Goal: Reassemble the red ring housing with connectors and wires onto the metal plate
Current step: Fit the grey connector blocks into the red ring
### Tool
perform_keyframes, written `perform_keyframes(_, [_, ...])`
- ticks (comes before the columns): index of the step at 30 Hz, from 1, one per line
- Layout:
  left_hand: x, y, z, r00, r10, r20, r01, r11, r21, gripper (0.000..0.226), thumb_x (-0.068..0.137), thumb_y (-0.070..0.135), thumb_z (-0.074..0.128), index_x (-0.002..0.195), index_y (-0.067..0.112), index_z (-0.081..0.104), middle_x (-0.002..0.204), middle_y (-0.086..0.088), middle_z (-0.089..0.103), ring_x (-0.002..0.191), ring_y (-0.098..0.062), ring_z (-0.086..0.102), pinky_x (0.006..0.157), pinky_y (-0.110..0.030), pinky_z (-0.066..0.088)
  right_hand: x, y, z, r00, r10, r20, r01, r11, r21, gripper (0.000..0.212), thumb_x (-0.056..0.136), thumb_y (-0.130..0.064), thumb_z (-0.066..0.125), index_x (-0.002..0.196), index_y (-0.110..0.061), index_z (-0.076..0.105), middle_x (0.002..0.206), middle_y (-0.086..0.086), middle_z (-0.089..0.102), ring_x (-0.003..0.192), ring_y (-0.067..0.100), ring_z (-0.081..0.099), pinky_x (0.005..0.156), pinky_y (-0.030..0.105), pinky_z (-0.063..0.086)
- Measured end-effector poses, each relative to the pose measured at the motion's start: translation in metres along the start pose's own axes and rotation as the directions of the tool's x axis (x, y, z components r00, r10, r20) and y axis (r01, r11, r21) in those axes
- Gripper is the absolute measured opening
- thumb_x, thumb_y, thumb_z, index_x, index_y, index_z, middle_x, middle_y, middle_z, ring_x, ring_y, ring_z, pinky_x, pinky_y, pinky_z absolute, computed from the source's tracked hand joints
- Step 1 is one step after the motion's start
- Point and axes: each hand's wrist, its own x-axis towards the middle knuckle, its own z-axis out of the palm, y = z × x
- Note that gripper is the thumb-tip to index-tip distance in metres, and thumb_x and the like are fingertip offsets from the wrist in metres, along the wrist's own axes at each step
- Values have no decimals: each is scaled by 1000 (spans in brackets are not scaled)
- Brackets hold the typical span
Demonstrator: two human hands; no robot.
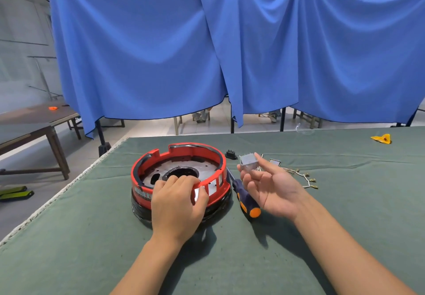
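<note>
The round red plastic ring housing (180, 175) sits on the grey round metal plate (177, 170) near the middle of the green cloth counter (92, 237). The left hand (178, 202) grips its rim at 6 o'clock, fingers curled over the edge. The housing looks stiff and light, but its slotted wall seems thin, so the solid rim is the better place to hold. At 3 o'clock of the housing lies a dark blue screwdriver with orange end (246, 200). The right hand (269, 186) pinches a small grey square connector block (248, 160) at its fingertips. It looks light and a little fragile at the pins. Thin brass-tipped wires (303, 177) lie farther at 3 o'clock.
</note>
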Motion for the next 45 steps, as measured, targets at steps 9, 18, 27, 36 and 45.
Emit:
perform_keyframes(9, [3, 3, 5, 997, -42, 65, 41, 999, 18, 31, 81, 36, 44, 74, 18, 69, 68, 5, 65, 66, -21, 59, 68, -36, 41, 3, 6, 6, 990, 64, -126, -59, 997, 43, 39, 82, -30, 67, 75, 8, 69, 70, 16, 70, 51, 19, 69, 42, 22, 54])
perform_keyframes(18, [1, 0, -1, 998, -29, 47, 36, 988, -153, 36, 86, 29, 37, 83, 15, 70, 79, 4, 68, 74, -17, 60, 74, -32, 39, 1, 15, 10, 983, 50, -175, -75, 988, -137, 39, 87, -34, 63, 98, 4, 65, 87, 17, 73, 65, 20, 73, 43, 23, 55])
perform_keyframes(27, [1, -5, -5, 981, -187, -60, 159, 935, -316, 22, 76, 7, 43, 72, 11, 65, 76, 1, 62, 79, -21, 54, 79, -30, 32, 4, 32, 24, 978, -102, -181, -38, 768, -639, 31, 80, -35, 71, 87, -4, 68, 64, 10, 68, 45, 13, 57, 43, 22, 49])
perform_keyframes(36, [-2, -4, -14, 987, -149, 60, 160, 938, -309, 26, 71, 12, 50, 85, 13, 72, 85, 3, 71, 84, -14, 60, 82, -20, 29, 3, 52, 39, 991, -116, -74, 30, 710, -704, 32, 79, -31, 74, 87, -1, 66, 60, 11, 67, 50, 18, 64, 45, 24, 52])
perform_keyframes(45, [-8, 8, -16, 992, -103, 74, 119, 958, -261, 32, 67, 14, 52, 93, 12, 71, 91, 0, 68, 94, -18, 57, 87, -25, 33, 5, 57, 35, 953, -238, -187, 51, 735, -676, 42, 83, -33, 71, 98, 5, 64, 62, 12, 65, 43, 14, 60, 41, 23, 51])
